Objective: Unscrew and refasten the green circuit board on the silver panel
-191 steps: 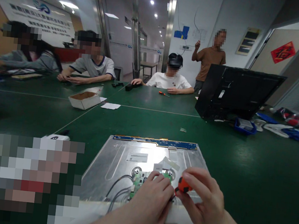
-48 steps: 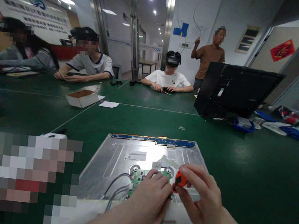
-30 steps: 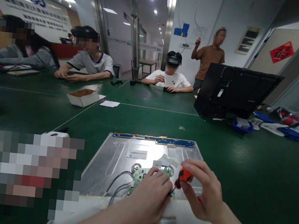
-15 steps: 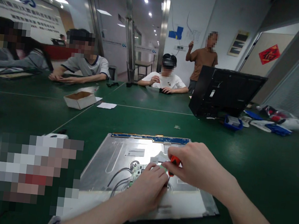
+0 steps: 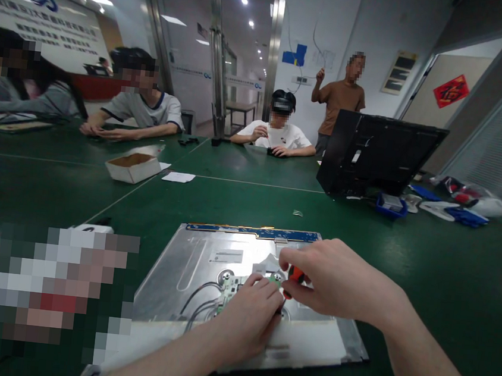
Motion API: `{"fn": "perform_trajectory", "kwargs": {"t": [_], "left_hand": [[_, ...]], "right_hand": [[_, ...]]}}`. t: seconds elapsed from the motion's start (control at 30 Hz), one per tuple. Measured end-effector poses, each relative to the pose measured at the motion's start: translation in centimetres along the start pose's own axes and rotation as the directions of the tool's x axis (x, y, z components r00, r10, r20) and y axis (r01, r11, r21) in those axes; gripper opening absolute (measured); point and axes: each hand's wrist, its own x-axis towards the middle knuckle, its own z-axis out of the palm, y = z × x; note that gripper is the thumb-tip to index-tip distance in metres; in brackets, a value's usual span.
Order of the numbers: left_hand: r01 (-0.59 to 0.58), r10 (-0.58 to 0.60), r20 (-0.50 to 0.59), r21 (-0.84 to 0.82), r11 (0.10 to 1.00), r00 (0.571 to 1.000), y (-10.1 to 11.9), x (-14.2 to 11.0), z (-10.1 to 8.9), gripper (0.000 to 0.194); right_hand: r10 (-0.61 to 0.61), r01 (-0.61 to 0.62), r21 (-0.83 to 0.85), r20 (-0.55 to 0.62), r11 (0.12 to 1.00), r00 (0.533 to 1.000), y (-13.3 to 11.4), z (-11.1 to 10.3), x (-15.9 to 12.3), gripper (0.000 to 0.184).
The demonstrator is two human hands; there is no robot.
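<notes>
A metal-backed display panel (image 5: 165, 275) lies flat on the green table, a blue circuit strip (image 5: 228, 230) along its far edge. On its middle sits a small green circuit board (image 5: 230, 285) with dark cables (image 5: 197, 293) curving off to the left. My right hand (image 5: 331, 278) grips a red-and-black screwdriver (image 5: 296, 275), its shaft pointing down at the board's right side. Over the board rests my left hand (image 5: 251, 310), fingers curled together close to the screwdriver tip. Whatever those fingertips pinch or press is hidden beneath them.
A large black screen housing (image 5: 384, 154) stands at the far right, beside a blue tray (image 5: 391, 206) and bagged items (image 5: 478, 203). An open white box (image 5: 133, 166) and paper (image 5: 179, 177) lie far left. Several people sit or stand beyond the table.
My right hand and the screwdriver have shifted slightly, and the screwdriver handle has turned a little in the fingers. My left hand stays in place on the board.
</notes>
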Motion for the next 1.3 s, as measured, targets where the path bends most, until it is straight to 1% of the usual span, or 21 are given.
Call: {"fn": "perform_trajectory", "kwargs": {"t": [0.07, 0.13, 0.2, 0.3, 0.33, 0.4, 0.43, 0.5, 0.53, 0.67, 0.83, 0.9, 1.0, 1.1, 1.2, 1.3], "left_hand": [[-0.011, 0.011, 0.007, 0.013, 1.000, 1.000, -0.1, 0.0, 0.0, 0.016], [-0.020, 0.020, -0.001, 0.021, 1.000, 1.000, -0.1, -0.1, 0.0, 0.019], [-0.033, 0.033, -0.009, 0.021, 0.999, 0.999, -0.1, -0.2, 0.0, 0.022], [-0.039, 0.039, -0.002, 0.027, 0.999, 0.999, -0.2, -0.2, 0.1, 0.021], [-0.036, 0.036, 0.001, 0.033, 0.999, 0.999, -0.2, -0.2, 0.2, 0.020], [-0.029, 0.029, -0.002, 0.045, 0.999, 1.000, -0.3, -0.1, 0.4, 0.018], [-0.029, 0.029, -0.007, 0.049, 0.998, 1.000, -0.3, -0.1, 0.6, 0.017], [-0.032, 0.033, -0.015, 0.054, 0.998, 0.999, -0.4, -0.1, 0.8, 0.017], [-0.035, 0.036, -0.019, 0.055, 0.998, 0.999, -0.5, -0.1, 1.0, 0.018], [-0.036, 0.039, -0.047, 0.060, 0.998, 0.998, -0.7, -0.1, 1.3, 0.019], [-0.030, 0.033, -0.044, 0.064, 0.997, 0.998, -0.5, -0.1, 1.0, 0.014], [-0.022, 0.025, -0.039, 0.062, 0.998, 0.999, -0.4, -0.1, 0.8, 0.014], [-0.019, 0.020, -0.021, 0.060, 0.998, 1.000, -0.3, 0.0, 0.7, 0.016], [-0.021, 0.021, -0.001, 0.079, 0.997, 1.000, -0.3, 0.0, 0.7, 0.013], [-0.013, 0.014, -0.015, 0.069, 0.998, 1.000, -0.2, 0.0, 0.7, 0.014], [-0.002, 0.002, -0.015, 0.035, 0.999, 1.000, -0.2, 0.0, 0.6, 0.014]], "right_hand": [[-0.045, 0.044, 0.046, 0.001, 0.998, 0.999, 0.1, -0.1, -0.1, 0.012], [-0.072, 0.071, 0.073, 0.013, 0.995, 0.997, 0.2, -0.1, 0.0, 0.012], [-0.060, 0.059, 0.050, 0.012, 0.997, 0.998, 0.2, -0.1, 0.2, 0.013], [-0.021, 0.021, -0.022, 0.002, 1.000, 1.000, 0.0, 0.0, 0.5, 0.019], [-0.016, 0.016, -0.037, 0.005, 0.999, 1.000, 0.0, 0.0, 0.5, 0.016], [-0.022, 0.023, -0.036, 0.019, 0.999, 1.000, -0.1, 0.0, 0.5, 0.006], [-0.031, 0.032, -0.024, 0.024, 0.999, 0.999, -0.1, -0.1, 0.4, 0.007], [-0.053, 0.053, 0.006, 0.029, 0.999, 0.998, 0.0, -0.2, 0.3, 0.017], [-0.064, 0.063, 0.015, 0.028, 0.998, 0.998, 0.0, -0.2, 0.2, 0.017], [-0.072, 0.072, 0.013, 0.016, 0.997, 0.997, 0.1, -0.2, 0.1, 0.004], [-0.046, 0.046, 0.006, 0.020, 0.999, 0.999, 0.1, -0.1, 0.3, 0.014], [-0.038, 0.038, -0.004, 0.013, 0.999, 0.999, 0.2, 0.0, 0.3, 0.013], [-0.038, 0.038, 0.002, 0.021, 0.999, 0.999, 0.2, -0.2, 0.2, 0.003], [-0.060, 0.059, 0.031, 0.045, 0.998, 0.997, 0.3, -0.4, 0.0, 0.016], [-0.058, 0.055, 0.043, 0.058, 0.998, 0.997, 0.3, -0.4, 0.0, 0.015], [-0.012, 0.011, 0.003, 0.044, 1.000, 0.999, 0.2, -0.1, 0.2, 0.013]]}}
